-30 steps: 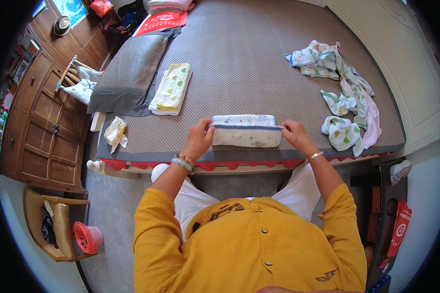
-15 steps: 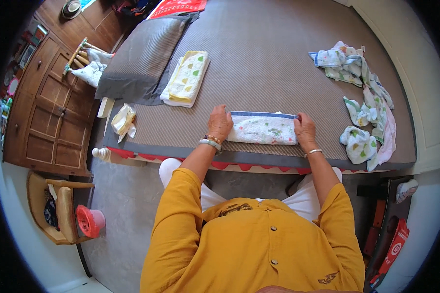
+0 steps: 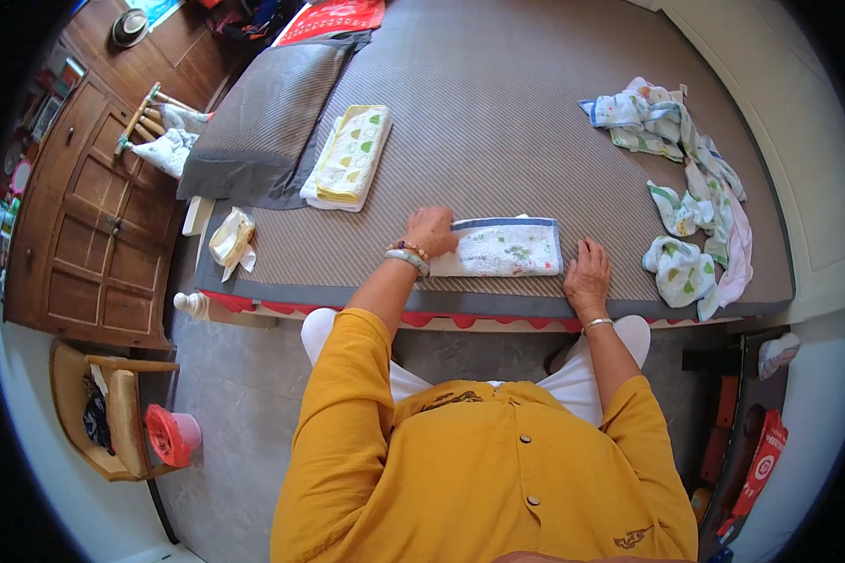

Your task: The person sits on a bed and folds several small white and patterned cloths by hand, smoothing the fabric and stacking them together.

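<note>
On the bed in front of me lies a white towel (image 3: 507,249), folded into a strip, with a blue edge and coloured spots. My left hand (image 3: 431,233) is closed on its left end, covering that corner. Just off the towel's right end rests my right hand (image 3: 588,279), flat on the bed with its fingers stretched out and holding nothing. Farther left is a folded stack of white and yellow-edged towels (image 3: 352,155) with a green and yellow pattern.
Loose crumpled cloths (image 3: 676,272) lie along the right side of the bed (image 3: 479,122). A grey pillow or folded mat (image 3: 263,113) and a crumpled pale bundle (image 3: 233,239) are at the left. A chair (image 3: 122,413) and pink bin (image 3: 174,434) stand on the floor.
My right hand has let go of the towel's right end and moved slightly down beside it. My left hand has shifted a little right, over the left end. The view has tilted slightly.
</note>
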`<state>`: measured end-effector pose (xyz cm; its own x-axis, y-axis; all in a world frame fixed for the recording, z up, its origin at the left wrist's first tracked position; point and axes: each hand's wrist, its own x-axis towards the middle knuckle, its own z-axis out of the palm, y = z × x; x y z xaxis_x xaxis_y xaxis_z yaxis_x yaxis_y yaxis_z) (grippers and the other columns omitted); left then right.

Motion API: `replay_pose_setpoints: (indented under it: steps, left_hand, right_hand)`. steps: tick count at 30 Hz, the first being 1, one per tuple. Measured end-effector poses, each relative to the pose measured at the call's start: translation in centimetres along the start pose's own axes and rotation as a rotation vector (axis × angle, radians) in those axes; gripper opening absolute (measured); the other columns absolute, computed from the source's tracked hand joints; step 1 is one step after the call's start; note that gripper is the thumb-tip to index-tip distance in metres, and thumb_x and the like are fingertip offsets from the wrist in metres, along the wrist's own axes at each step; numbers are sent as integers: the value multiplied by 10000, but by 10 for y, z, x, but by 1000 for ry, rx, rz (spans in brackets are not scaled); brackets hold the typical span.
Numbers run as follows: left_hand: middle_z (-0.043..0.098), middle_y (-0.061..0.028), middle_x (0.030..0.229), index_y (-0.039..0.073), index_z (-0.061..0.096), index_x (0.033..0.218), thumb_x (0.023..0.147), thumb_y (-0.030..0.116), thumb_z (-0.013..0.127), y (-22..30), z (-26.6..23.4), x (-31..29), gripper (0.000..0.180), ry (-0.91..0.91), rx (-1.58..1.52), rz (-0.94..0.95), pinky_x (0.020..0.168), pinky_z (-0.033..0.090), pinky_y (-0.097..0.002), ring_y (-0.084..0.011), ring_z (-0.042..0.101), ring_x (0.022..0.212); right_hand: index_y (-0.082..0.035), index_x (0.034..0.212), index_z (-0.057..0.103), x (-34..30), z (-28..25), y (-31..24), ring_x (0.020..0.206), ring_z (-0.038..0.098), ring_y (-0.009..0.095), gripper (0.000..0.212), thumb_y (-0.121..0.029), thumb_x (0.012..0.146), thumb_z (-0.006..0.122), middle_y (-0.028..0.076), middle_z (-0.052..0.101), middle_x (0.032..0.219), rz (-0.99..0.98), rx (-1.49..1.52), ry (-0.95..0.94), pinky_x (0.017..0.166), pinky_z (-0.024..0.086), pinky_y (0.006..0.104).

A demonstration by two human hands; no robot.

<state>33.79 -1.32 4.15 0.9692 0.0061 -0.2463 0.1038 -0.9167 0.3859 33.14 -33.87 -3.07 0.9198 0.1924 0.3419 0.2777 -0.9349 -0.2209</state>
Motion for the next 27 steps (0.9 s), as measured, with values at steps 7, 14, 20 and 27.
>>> replay_pose_setpoints:
  steps: [7, 14, 20, 27]
  left_hand:
    - [671, -218, 1046, 26, 698, 1026, 727, 136, 674, -16, 7, -15, 320, -55, -83, -49, 874, 494, -450, -378, 637, 997]
    - [592, -197, 1118, 119, 527, 1331, 775, 89, 654, -15, 12, -67, 570, 127, 57, 105, 936, 422, -455, -376, 569, 1068]
    - [534, -131, 1020, 152, 503, 1324, 804, 112, 637, -2, 13, -93, 538, -2, 447, 349, 885, 362, -407, -268, 512, 970]
    - [528, -211, 1153, 50, 519, 1262, 805, 309, 659, 15, 6, -97, 544, -90, 429, 269, 959, 346, -450, -348, 505, 1126]
  right_hand:
    - [-20, 1246, 538, 3, -3, 0, 1266, 418, 340, 441, -143, 826, 588, 149, 497, 1309, -9, 1, 37, 1073, 325, 465]
    - [-33, 1240, 541, 2, -2, 1, 1262, 425, 337, 439, -151, 819, 588, 140, 501, 1304, -5, -18, 55, 1062, 335, 466]
    - [-31, 1236, 538, 1, -1, 1, 1260, 430, 336, 437, -155, 819, 582, 140, 503, 1302, -8, -7, 56, 1048, 350, 464]
    - [-30, 1233, 540, 1, -3, 1, 1251, 436, 336, 431, -154, 822, 579, 141, 504, 1297, -11, -14, 77, 1048, 350, 467]
